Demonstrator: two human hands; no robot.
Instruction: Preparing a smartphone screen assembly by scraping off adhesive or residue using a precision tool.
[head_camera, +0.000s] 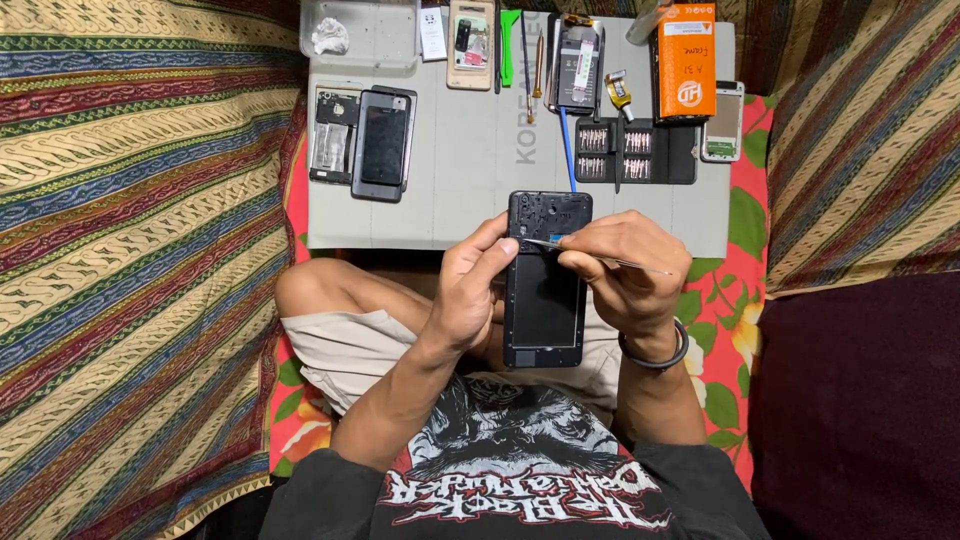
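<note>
Beyond our opened phone (545, 285) lie a grey mat (470, 170), spare phones (383, 143) and a screwdriver set (634, 152). Our left hand (468, 290) clamps the phone's edge; our right hand (625, 270) pinches tweezers (590, 255) over it.

A grey mat (470, 190) lies on striped cloth (140, 200). On it lie phone parts (362, 140), a screwdriver set (635, 152) and an orange box (686, 60).

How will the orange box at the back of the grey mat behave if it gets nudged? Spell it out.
The orange box looks like thin cardboard, so probably light and easily dented. It lies flat on the grey mat, so it should slide rather than tip. A nudge could push it into the screwdriver bit set beside it.
</note>
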